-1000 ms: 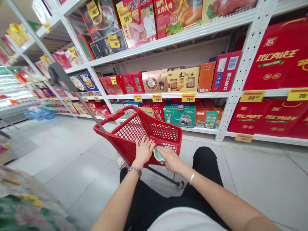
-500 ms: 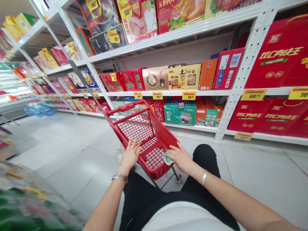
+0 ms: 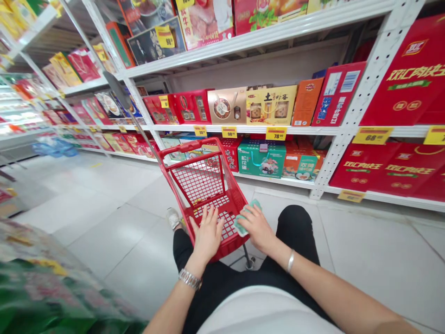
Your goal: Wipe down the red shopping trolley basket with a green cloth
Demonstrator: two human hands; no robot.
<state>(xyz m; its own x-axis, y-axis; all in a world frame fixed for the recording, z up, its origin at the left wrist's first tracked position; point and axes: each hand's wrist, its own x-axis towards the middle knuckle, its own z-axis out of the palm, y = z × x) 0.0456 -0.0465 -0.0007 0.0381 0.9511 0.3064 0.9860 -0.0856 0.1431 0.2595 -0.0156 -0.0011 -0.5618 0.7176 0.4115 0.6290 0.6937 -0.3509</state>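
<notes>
A red plastic shopping cart (image 3: 200, 181) with a mesh basket stands right in front of me, between my legs. My right hand (image 3: 257, 228) grips a pale green cloth (image 3: 239, 225) against the basket's right rim. Over the near left part of the basket is my left hand (image 3: 207, 232), fingers spread and holding nothing; whether it touches the cart I cannot tell. A watch with a metal band is on my left wrist, a silver bangle on my right.
White shelving (image 3: 320, 132) with boxed goods and yellow price tags runs across the front. A thin pole with a dark grip (image 3: 117, 90) rises at the cart's left. Green packages (image 3: 41, 297), blurred, lie at lower left. Pale floor tiles (image 3: 114, 241) spread around the cart.
My left hand has moved right, from the cart's left rim to over the basket. The cart has shifted slightly, and more of the cloth shows under my right hand. My left shoe has come into clearer view.
</notes>
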